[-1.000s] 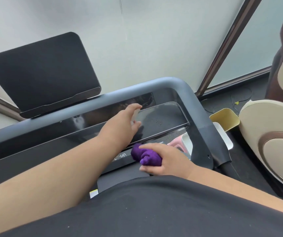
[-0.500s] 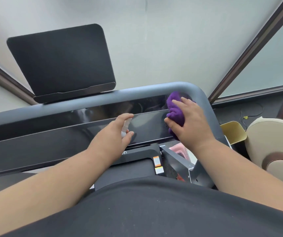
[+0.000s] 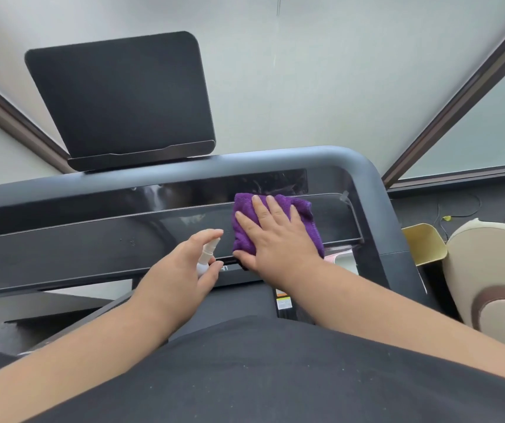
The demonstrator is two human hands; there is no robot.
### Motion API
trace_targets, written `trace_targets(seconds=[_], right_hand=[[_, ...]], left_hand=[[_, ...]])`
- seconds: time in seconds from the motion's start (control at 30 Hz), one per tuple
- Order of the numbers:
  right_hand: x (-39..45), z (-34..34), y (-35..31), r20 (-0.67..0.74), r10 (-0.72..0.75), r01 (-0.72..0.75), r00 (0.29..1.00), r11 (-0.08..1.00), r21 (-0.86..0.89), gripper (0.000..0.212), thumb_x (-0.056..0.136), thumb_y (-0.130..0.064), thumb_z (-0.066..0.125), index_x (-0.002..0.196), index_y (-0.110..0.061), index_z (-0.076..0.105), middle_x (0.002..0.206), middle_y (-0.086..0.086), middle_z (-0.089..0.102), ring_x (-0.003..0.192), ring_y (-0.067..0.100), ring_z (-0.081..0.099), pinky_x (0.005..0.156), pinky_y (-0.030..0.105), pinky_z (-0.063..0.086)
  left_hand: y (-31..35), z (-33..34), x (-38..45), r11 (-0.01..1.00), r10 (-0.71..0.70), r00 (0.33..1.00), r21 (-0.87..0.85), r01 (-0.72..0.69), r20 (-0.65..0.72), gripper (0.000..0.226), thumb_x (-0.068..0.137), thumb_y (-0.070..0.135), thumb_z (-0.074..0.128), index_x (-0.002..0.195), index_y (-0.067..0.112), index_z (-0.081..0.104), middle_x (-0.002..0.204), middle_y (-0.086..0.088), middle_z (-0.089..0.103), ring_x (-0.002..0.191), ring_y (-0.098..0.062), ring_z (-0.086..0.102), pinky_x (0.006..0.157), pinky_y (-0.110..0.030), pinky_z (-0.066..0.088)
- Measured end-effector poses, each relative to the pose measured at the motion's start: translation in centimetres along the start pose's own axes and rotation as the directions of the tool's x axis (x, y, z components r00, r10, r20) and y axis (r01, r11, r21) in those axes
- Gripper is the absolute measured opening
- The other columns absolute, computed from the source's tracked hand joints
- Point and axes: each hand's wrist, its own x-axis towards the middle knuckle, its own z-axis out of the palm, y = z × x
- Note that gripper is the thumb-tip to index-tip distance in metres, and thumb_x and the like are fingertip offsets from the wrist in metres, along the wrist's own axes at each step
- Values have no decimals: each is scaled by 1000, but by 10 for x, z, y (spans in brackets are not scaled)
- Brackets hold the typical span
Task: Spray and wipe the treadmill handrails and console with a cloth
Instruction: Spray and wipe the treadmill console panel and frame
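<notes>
A purple cloth lies spread on the treadmill's glossy black console panel, right of centre. My right hand presses flat on it with the fingers spread. My left hand is just left of it, wrapped around a small white spray bottle, with the forefinger on the nozzle. The grey handrail curves around the console's far edge and down the right side. A black tablet holder stands up behind the rail.
A frosted glass wall with brown frames stands behind the treadmill. A yellow bin and a beige and brown massage chair are on the right. A pink and white object shows under the console's right end. My black shirt fills the bottom.
My right hand carried the cloth from below the console up to its top right corner, then slid it left and flattened it out. My left hand stayed near the console's middle with the bottle.
</notes>
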Motion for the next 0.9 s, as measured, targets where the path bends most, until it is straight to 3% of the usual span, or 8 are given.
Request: trace_targets(seconds=[0.1, 0.2, 0.4, 0.53, 0.63, 0.77, 0.9], right_hand=[[-10, -3, 40, -35, 123, -122, 992, 992, 42, 73, 89, -70, 35, 154, -41, 17, 166, -1, 3, 152, 24, 1, 119, 56, 8], [-24, -2, 74, -77, 234, -228, 969, 970, 82, 69, 88, -67, 32, 152, -42, 25, 165, -1, 12, 151, 24, 9, 119, 56, 13], [-11, 1, 35, -105, 177, -164, 978, 979, 123, 69, 90, -60, 37, 153, -33, 28, 165, 4, 13, 152, 26, 8, 120, 54, 7], [7, 0, -17, -46, 32, -28, 998, 997, 77, 74, 91, -65, 32, 156, -33, 16, 166, 6, 2, 152, 29, -1, 118, 59, 3], [11, -2, -16, -22, 2, 0, 1000, 997, 72, 76, 89, -68, 32, 156, -36, 12, 166, 3, -1, 152, 27, -4, 119, 58, 3], [-5, -4, 35, -36, 124, -122, 992, 991, 53, 77, 85, -75, 31, 153, -45, 14, 166, -4, 1, 152, 23, -1, 115, 65, 5], [-19, -5, 65, -28, 203, -202, 979, 979, 42, 74, 87, -73, 27, 153, -44, 15, 166, -5, 4, 152, 23, 0, 116, 65, 8]], left_hand=[[1, -1, -4, 1000, -7, 1000, -3, 7, 15, 51, 91, 39, 59, 128, 60, 30, 105, 22, 58, 80, 1, 54, 68, -20, 39], [0, -4, -8, 1000, -24, 1000, -8, 24, 12, 51, 92, 39, 58, 128, 61, 29, 104, 23, 58, 80, 4, 54, 67, -18, 38], [-7, -5, -18, 999, -52, 999, -5, 52, -1, 49, 92, 40, 57, 129, 59, 30, 104, 21, 59, 77, 1, 54, 68, -19, 38], [-9, -3, -21, 999, -45, 999, 10, 45, 6, 49, 92, 40, 58, 130, 58, 32, 106, 23, 58, 77, 9, 53, 67, -11, 36], [-9, -2, -22, 999, -42, 999, 30, 42, 3, 50, 91, 40, 59, 128, 60, 32, 104, 25, 58, 82, 13, 52, 66, -6, 35], [-10, -5, -25, 999, -35, 999, 9, 35, -4, 51, 91, 39, 59, 126, 63, 31, 100, 28, 58, 83, 10, 53, 66, -9, 36], [-20, -7, -30, 999, -37, 999, 12, 37, -20, 56, 90, 38, 60, 121, 71, 26, 99, 27, 58, 81, 1, 57, 70, -24, 44]])
